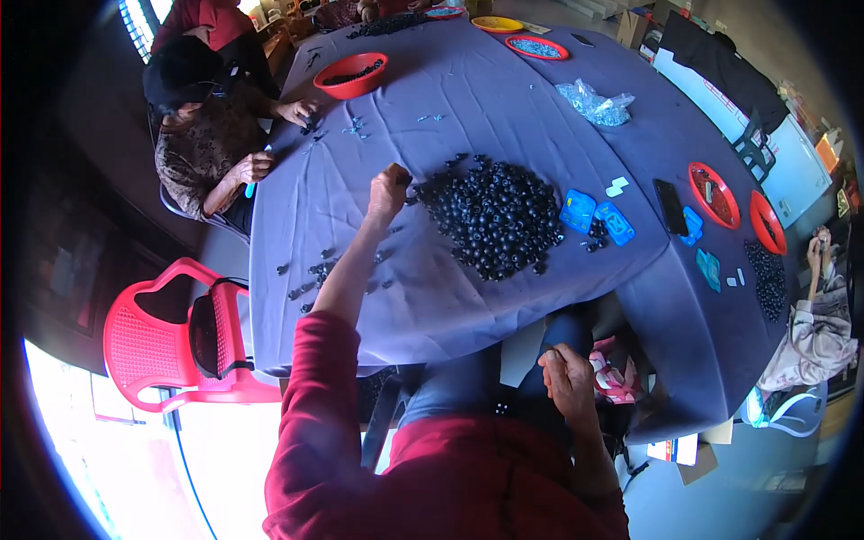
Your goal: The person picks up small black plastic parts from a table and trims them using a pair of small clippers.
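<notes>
My left hand [389, 192] reaches over the table with its fingers closed, at the left edge of a large heap of small round black pieces [495, 216]. Something small and dark shows at its fingertips, perhaps one of these pieces, but its kind is unclear. Scattered small black parts [324, 270] lie to the left of my forearm. My right hand [569, 382] hovers above my lap, off the table's near edge, with fingers curled together; what they hold, if anything, is hidden.
Blue plastic cases [578, 211] and a phone [670, 207] lie right of the heap. A red basin [351, 76], a clear bag [596, 103] and red trays [714, 194] stand farther out. Co-workers sit left [211, 144] and right [814, 333]. A pink chair [162, 346] stands left.
</notes>
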Motion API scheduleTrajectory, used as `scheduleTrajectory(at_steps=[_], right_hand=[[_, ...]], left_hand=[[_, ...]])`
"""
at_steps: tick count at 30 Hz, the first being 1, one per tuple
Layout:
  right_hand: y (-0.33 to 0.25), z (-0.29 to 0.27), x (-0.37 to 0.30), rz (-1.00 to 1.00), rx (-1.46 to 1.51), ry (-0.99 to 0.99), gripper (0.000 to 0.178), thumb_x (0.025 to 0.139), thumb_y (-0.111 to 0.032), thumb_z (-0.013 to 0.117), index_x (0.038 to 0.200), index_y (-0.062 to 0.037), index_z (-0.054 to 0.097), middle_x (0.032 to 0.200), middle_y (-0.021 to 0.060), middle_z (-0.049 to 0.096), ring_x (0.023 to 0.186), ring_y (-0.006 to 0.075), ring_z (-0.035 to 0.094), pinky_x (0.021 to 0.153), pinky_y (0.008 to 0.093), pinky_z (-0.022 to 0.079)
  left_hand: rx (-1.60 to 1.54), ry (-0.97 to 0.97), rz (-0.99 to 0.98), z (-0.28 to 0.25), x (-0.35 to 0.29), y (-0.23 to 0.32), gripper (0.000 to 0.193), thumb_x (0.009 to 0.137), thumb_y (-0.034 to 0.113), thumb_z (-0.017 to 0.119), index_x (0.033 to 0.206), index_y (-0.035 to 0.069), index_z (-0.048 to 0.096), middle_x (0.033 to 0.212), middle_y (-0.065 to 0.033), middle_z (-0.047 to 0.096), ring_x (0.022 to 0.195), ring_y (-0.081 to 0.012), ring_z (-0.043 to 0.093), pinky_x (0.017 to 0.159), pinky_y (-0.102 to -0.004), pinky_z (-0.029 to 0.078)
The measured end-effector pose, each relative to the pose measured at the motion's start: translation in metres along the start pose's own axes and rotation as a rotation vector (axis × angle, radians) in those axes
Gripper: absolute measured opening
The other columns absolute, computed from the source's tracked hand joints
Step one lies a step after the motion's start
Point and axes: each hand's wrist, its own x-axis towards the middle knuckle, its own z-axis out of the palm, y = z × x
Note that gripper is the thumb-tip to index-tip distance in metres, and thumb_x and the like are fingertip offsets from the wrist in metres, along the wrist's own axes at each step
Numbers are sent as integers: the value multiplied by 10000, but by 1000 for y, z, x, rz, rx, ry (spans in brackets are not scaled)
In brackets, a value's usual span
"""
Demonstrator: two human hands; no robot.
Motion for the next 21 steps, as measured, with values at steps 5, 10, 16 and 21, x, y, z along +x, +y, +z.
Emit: scheduleTrajectory(at_steps=[5, 10, 16, 21], right_hand=[[-17, -5, -2, 44, 47, 57, 233, 896, -176, 454, 760, -1, 527, 507, 13, 445, 453, 68, 426, 431, 223, 333], [-37, -3, -10, -186, 124, 78, 252, 912, -205, 435, 766, -17, 518, 512, -8, 446, 407, 38, 393, 379, 184, 316], [-65, -9, -37, -269, 143, 104, 242, 909, -205, 443, 781, -13, 516, 520, -8, 445, 413, 34, 392, 388, 180, 323], [-87, -8, -61, -315, 128, 78, 231, 903, -191, 441, 788, -7, 519, 532, -10, 452, 422, 30, 397, 386, 180, 325]], left_hand=[[-1292, -242, -333, -64, -20, 135, 171, 813, 84, 533, 957, -2, 568, 738, -43, 547, 648, -107, 505, 624, -235, 433], [-1931, -394, -229, -109, -83, 223, 263, 797, 189, 608, 964, -3, 541, 819, -109, 547, 741, -195, 525, 645, -302, 438], [-2105, -434, -151, -129, -133, 274, 286, 802, 219, 608, 968, 3, 520, 782, -123, 548, 659, -194, 527, 601, -304, 426], [-2194, -464, -196, -144, -154, 287, 343, 804, 248, 611, 995, -16, 504, 739, -92, 536, 647, -142, 459, 562, -281, 362]])
